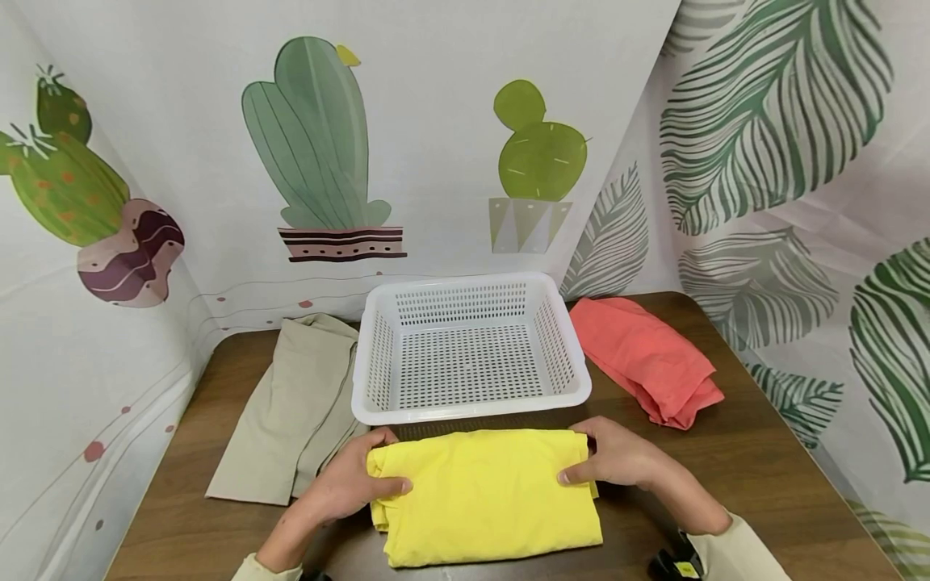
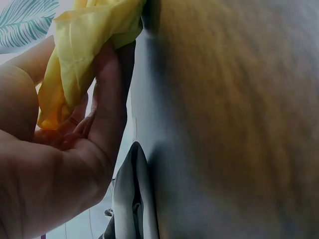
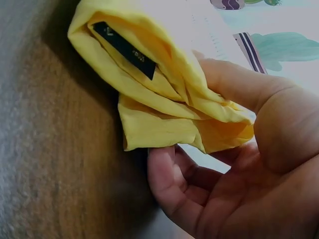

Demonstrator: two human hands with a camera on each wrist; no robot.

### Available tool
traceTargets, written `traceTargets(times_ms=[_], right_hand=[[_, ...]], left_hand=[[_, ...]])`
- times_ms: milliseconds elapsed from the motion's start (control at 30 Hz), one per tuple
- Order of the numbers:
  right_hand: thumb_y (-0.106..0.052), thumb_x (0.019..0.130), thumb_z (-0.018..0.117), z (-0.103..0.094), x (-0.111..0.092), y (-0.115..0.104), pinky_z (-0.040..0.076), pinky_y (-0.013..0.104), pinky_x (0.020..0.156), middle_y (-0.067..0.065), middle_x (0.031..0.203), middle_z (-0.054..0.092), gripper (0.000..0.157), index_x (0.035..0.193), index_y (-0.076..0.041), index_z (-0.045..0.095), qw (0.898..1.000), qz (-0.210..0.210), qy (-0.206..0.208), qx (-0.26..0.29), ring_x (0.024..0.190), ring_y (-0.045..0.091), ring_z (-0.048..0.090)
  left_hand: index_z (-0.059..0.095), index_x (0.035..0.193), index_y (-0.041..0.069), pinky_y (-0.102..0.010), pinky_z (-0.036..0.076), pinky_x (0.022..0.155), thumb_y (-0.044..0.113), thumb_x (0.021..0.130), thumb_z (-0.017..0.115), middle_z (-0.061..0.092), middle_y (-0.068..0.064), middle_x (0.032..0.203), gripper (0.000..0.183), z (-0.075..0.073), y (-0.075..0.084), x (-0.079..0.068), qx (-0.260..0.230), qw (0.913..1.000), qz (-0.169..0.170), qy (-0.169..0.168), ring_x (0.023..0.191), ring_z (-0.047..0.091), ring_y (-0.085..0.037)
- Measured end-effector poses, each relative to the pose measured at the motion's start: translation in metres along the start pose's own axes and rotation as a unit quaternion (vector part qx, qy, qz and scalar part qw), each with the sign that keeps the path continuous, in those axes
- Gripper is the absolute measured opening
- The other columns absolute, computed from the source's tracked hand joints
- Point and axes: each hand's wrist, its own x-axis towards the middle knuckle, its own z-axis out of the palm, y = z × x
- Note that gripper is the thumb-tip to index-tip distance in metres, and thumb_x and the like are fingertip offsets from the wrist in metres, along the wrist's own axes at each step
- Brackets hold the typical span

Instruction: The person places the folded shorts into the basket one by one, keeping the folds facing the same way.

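A folded yellow garment (image 1: 487,496) is held at both ends in front of the white basket. My left hand (image 1: 356,476) grips its left end, thumb on top and fingers beneath. At the opposite end my right hand (image 1: 617,456) pinches it the same way. In the left wrist view the yellow cloth (image 2: 82,55) sits between thumb and fingers. The right wrist view shows the garment's layered edge (image 3: 164,94) with a dark label (image 3: 127,50) inside. The white perforated basket (image 1: 472,411) holds nothing and stands just beyond the garment.
A folded beige garment (image 1: 291,411) lies left of the basket, close by my left hand. To the right is a folded coral-red garment (image 1: 647,355). All stand on a brown wooden table (image 1: 756,484), with printed cloth hangings (image 1: 450,145) behind.
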Motion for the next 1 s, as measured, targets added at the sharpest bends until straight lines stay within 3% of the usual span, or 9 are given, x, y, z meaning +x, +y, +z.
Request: traceTargets(times_ms=[567,800,1000], right_hand=[[-0.007,0.087,0.085,0.0023,-0.0008,0.0001,0.058,0.03,0.073,0.009,0.094,0.073,0.031,0.112,0.0,0.069,0.999,-0.026,-0.002,0.028,0.082,0.02,0.068],[-0.006,0.086,0.085,0.0027,-0.0005,0.0,0.059,0.031,0.076,0.01,0.097,0.073,0.042,0.122,0.005,0.064,0.999,-0.016,0.006,0.04,0.086,0.022,0.07],[-0.006,0.088,0.083,0.0043,-0.0019,-0.0018,0.059,0.031,0.08,0.011,0.101,0.074,0.054,0.132,0.01,0.057,0.998,-0.008,0.004,0.063,0.091,0.024,0.071]], left_hand=[[0.055,0.111,0.0,-0.033,0.056,0.057,0.015,0.09,0.086,0.061,-0.009,0.08,0.04,0.0021,0.0012,-0.0023,-0.035,0.999,-0.01,-0.026,0.064,0.062,-0.019],[0.054,0.117,-0.002,-0.036,0.06,0.062,0.012,0.095,0.08,0.067,-0.014,0.091,0.038,0.0043,0.0017,-0.0015,-0.079,0.9953,-0.015,-0.054,0.072,0.068,-0.024],[0.053,0.12,-0.003,-0.037,0.061,0.065,0.01,0.095,0.078,0.068,-0.015,0.097,0.037,0.0067,0.0021,-0.0026,-0.088,0.9945,-0.011,-0.056,0.078,0.07,-0.026]])
